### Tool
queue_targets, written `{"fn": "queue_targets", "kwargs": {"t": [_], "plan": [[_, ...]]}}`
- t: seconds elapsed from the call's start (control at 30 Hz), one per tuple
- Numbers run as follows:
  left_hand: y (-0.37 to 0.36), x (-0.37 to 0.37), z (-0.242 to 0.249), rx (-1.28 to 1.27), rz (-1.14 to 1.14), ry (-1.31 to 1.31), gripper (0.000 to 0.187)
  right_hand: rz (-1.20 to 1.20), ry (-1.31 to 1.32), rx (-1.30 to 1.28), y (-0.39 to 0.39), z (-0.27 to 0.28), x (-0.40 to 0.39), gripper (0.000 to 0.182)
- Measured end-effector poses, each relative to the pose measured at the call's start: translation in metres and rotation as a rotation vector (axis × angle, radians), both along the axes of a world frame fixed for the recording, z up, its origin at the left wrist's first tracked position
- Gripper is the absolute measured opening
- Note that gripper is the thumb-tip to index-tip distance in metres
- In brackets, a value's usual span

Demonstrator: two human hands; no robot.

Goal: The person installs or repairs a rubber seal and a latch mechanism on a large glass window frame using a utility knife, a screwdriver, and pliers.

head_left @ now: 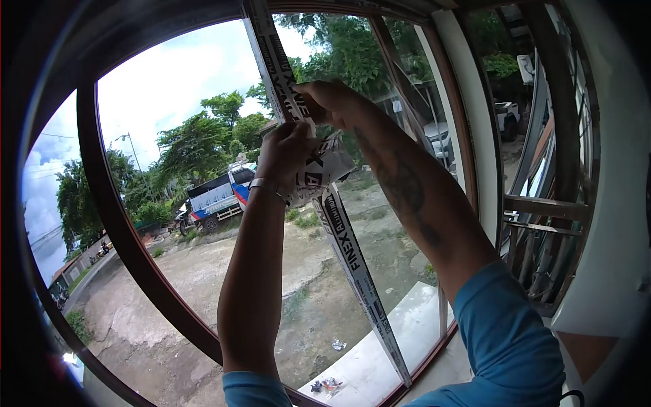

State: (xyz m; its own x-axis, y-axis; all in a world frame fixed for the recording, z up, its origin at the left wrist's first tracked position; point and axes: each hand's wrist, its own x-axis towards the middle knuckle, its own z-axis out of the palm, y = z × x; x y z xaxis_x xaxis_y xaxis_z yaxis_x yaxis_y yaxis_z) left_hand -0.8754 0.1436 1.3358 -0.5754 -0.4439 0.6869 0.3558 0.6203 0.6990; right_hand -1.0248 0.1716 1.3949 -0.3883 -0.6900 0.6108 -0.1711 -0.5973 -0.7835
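Note:
A long aluminium bar [356, 268], wrapped in white protective film printed "FINEX ALUMINIUM", runs from the top of the opening down to the sill, leaning slightly. My left hand [283, 154] is closed at the bar's upper middle, thumb up, gripping the film. Just above and to the right, my right hand [327, 102] is closed against the bar, its thumb on the printed face and its other fingers partly hidden. Loose, crumpled protective film [325, 165] bunches below and between both hands.
Dark brown frame members [122, 169] border the opening. Outside are a truck [220, 197], trees and rough concrete ground. Crumpled scraps [327, 386] lie on the white ledge [407, 325]. Long lengths of material [542, 156] lean at the right, beside a white wall [603, 258].

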Motion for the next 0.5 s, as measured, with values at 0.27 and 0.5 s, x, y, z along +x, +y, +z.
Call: {"fn": "queue_targets", "kwargs": {"t": [0.27,0.5], "plan": [[-0.013,0.002,0.008,0.192,-0.066,-0.101,0.026,0.113,-0.13,0.293,-0.033,0.031,-0.012,0.03],[0.02,0.015,0.009,0.031,0.074,-0.132,0.025,-0.063,-0.179,-0.035,0.016,0.022,0.024,0.023]]}}
